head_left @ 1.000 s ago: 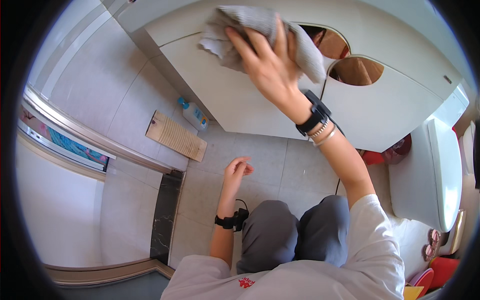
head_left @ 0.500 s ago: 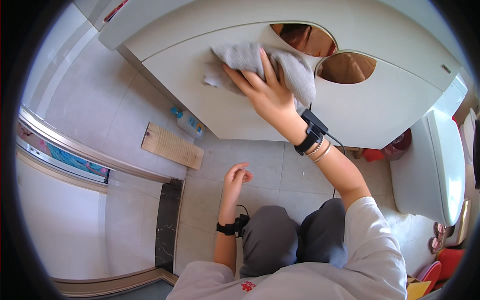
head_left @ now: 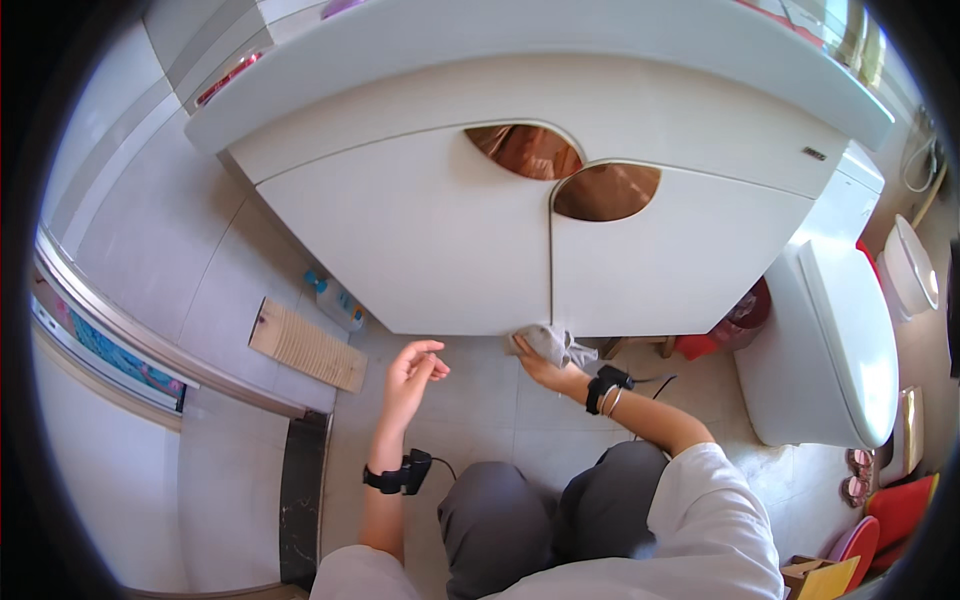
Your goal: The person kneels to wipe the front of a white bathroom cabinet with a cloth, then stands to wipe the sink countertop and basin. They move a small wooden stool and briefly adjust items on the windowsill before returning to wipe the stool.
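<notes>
My right hand (head_left: 545, 370) is closed around a crumpled grey cloth (head_left: 548, 342), at the lower edge of a white vanity cabinet (head_left: 400, 240). The cloth meets the door bottoms near the seam between the two doors. Part of it hangs loose on the right side of the hand. Off to the left, my left hand (head_left: 408, 380) hovers over the floor in front of the cabinet. It is empty, its fingers loosely bent and apart. Two brown mirrored handle plates, a left one (head_left: 525, 152) and a right one (head_left: 608, 192), sit high on the doors.
To the left, a wooden washboard (head_left: 308, 345) and a white bottle with a blue pump (head_left: 335, 300) are on the tiled floor. A white toilet (head_left: 825, 340) stands right of the cabinet, with a dark red bin (head_left: 745, 315) between them. A white countertop (head_left: 560, 40) overhangs the doors.
My right hand has moved with the cloth from the upper left door down to the cabinet's bottom edge, bunching the cloth smaller. My view has shifted, showing more countertop. My left hand stays empty.
</notes>
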Demonstrator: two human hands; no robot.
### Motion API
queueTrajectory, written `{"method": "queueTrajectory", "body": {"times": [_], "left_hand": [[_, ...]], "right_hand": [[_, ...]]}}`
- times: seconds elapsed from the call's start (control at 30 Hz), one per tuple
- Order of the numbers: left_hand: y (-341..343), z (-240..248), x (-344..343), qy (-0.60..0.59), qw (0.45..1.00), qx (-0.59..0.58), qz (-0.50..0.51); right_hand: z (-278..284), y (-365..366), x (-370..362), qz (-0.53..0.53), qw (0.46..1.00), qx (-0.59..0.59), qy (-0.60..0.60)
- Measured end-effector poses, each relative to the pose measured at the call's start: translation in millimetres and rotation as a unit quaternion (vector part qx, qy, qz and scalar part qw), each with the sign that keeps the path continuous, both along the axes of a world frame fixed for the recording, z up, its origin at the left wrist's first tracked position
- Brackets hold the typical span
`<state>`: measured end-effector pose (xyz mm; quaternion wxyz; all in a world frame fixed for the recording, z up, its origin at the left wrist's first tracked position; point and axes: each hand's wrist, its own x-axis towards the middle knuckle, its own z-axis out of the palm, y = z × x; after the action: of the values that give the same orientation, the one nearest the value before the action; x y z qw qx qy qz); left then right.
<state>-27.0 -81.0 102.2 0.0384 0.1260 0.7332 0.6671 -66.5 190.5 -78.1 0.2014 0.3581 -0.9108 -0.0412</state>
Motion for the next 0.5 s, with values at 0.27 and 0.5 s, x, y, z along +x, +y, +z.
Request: {"method": "queueTrajectory", "body": {"times": [0.27,0.5], "left_hand": [[41.3,114.4,-33.4,0.333,0.916,-0.208,0.085],[56.9,195.7,-43.7,0.529,0.785,-0.277,0.168]], "right_hand": [[113.0,52.6,58.7,0.050,0.970,-0.233,0.042],[285.8,148.2,115.9,-0.054,0.827,-0.548,0.111]]}}
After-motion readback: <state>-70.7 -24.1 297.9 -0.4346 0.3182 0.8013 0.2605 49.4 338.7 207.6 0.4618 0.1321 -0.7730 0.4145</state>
